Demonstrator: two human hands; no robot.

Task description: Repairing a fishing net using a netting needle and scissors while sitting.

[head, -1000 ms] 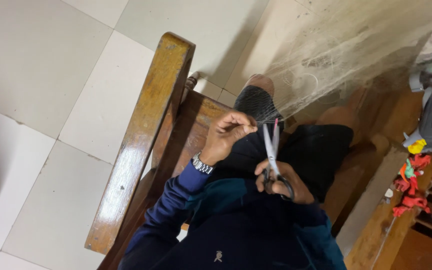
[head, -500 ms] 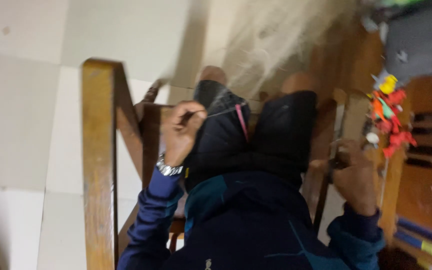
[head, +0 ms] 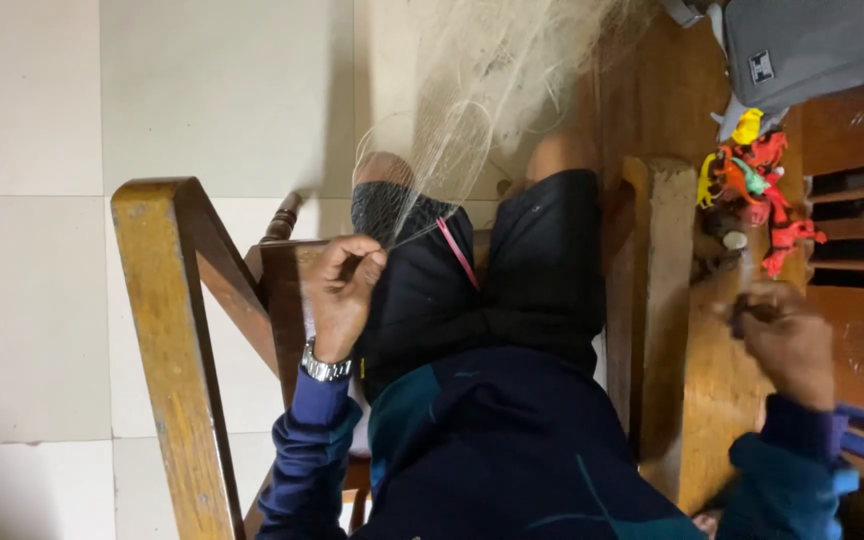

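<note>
The left hand [head: 340, 290] is pinching the edge of the pale fishing net [head: 472, 90] over the near left knee; keeping that pinch taut (gently, since the mesh looks fine) would serve best. The net is trailing far up across the floor. The right hand [head: 787, 340] is resting curled on the wooden bench [head: 712, 380], well right of the net; whether it is holding anything I cannot tell.

A single head-worn camera looks steeply down over the wearer's own body, close enough that the dark blue torso fills the lower middle of the frame. The left hand [head: 340, 290] sits left of centre above the lap, the right hand [head: 787, 340] near the right edge. Pale floor tiles [head: 42, 300] lie far below on the left. No second view overlaps this one.
</note>
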